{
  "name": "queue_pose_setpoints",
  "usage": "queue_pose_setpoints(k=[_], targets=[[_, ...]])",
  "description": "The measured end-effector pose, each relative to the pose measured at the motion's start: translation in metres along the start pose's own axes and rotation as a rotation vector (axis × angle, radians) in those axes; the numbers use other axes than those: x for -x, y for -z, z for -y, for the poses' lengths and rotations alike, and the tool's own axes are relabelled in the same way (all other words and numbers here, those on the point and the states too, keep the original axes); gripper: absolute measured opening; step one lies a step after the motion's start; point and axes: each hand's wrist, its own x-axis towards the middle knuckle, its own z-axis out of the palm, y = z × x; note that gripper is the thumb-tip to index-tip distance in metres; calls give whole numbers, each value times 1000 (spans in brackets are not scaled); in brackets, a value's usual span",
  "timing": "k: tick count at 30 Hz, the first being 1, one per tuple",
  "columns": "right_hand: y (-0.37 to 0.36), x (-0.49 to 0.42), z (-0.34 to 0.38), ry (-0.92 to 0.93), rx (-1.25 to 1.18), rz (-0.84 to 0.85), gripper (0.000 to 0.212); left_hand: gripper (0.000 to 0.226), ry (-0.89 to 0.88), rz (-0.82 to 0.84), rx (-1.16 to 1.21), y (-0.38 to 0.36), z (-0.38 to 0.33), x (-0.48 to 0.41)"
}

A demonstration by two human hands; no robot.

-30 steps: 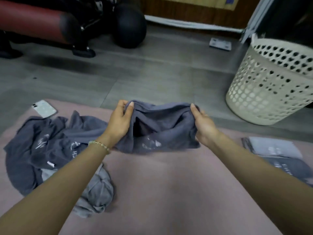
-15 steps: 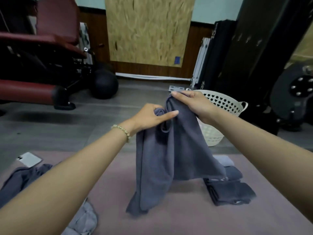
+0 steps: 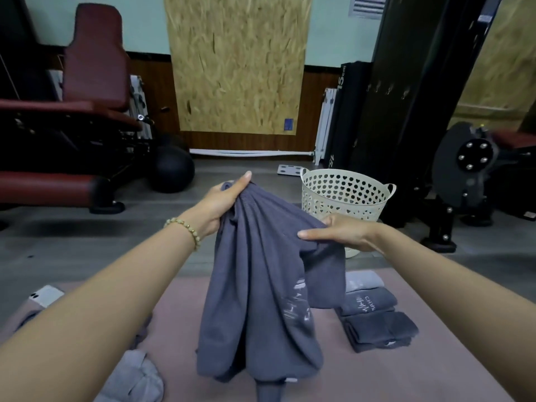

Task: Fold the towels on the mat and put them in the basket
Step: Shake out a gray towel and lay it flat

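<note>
Towel (image 3: 261,285) soft, limp, light (bunches easily). Left hand (image 3: 223,201) fingers curled round its 12 o'clock bunch, right hand (image 3: 339,232) pinches the 2 o'clock edge. Suggest gripping the corners.

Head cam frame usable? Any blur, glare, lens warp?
Head view: dim, even light, no glare, soft shadow under the red bench. Head view: towel, left hand and right hand reasonably sharp, the towel's white print slightly smeared. Head view: wide-angle warp at the edges, the black rack visibly tilted.
</note>
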Motion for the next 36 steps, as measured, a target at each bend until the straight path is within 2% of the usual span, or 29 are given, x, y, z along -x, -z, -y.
queue_pose_setpoints(k=[4,6,7,10,13,16,17,20,23,27,32,34,36], targets=[[9,3,-9,24,-136,-141,32,35,-148,-146,-169,13,13,0],[11,1,-13,45,-153,-188,31,40,-184,-132,-263,23,20,0],[12,0,-16,49,-166,-153,32,40,-165,-85,-323,29,22,1],[9,0,-27,7,-243,-4,32,46,3,132,-486,48,27,7],[8,-6,-39,-50,-341,59,36,54,173,319,-540,60,36,8],[5,-22,-58,-129,-380,128,77,85,313,446,-478,70,55,-6],[3,-30,-66,-160,-378,156,84,92,367,486,-459,73,66,-13],[-6,-57,-91,-248,-348,180,74,90,514,584,-437,78,107,-40],[-15,-93,-121,-312,-323,174,79,83,605,527,-443,80,160,-75],[-31,-148,-178,-416,-287,138,49,43,633,393,-519,75,238,-122],[-42,-214,-243,-520,-93,92,38,39,600,386,-773,59,316,-179],[-46,-244,-264,-470,-82,-53,36,37,502,254,-788,52,340,-207],[-50,-275,-288,-320,-165,-303,29,31,361,65,-788,48,364,-236]])
